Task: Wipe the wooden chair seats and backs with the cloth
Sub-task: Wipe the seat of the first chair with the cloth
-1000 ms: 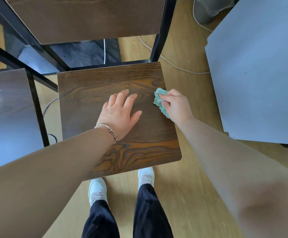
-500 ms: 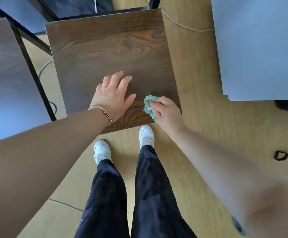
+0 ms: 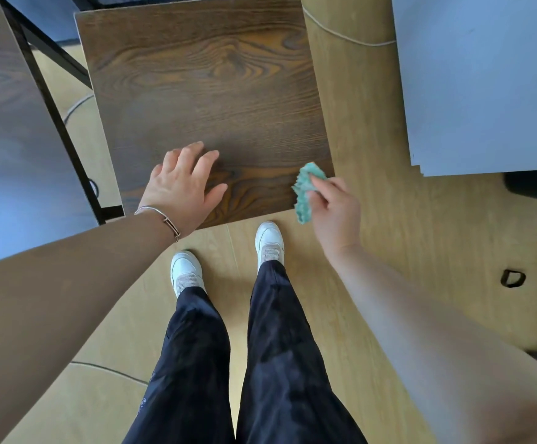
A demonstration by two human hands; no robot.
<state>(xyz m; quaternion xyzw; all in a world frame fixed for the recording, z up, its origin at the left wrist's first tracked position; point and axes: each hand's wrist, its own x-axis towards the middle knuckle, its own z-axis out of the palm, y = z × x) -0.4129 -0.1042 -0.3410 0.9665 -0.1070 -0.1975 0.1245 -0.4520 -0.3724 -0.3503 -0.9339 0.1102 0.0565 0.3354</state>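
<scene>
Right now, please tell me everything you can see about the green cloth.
The cloth is small, teal-green and crumpled into a bunch. The right hand pinches it, fingers curled round its right side. It sits at the near right corner of the wooden chair seat; its lower end reaches past the front edge. Whether it presses on the wood I cannot tell.

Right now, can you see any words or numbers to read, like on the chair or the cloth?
No readable words or numbers.
The chair seat shows only wood grain; the cloth is plain green.
A faint print on the dark trousers is too blurred to read.
</scene>
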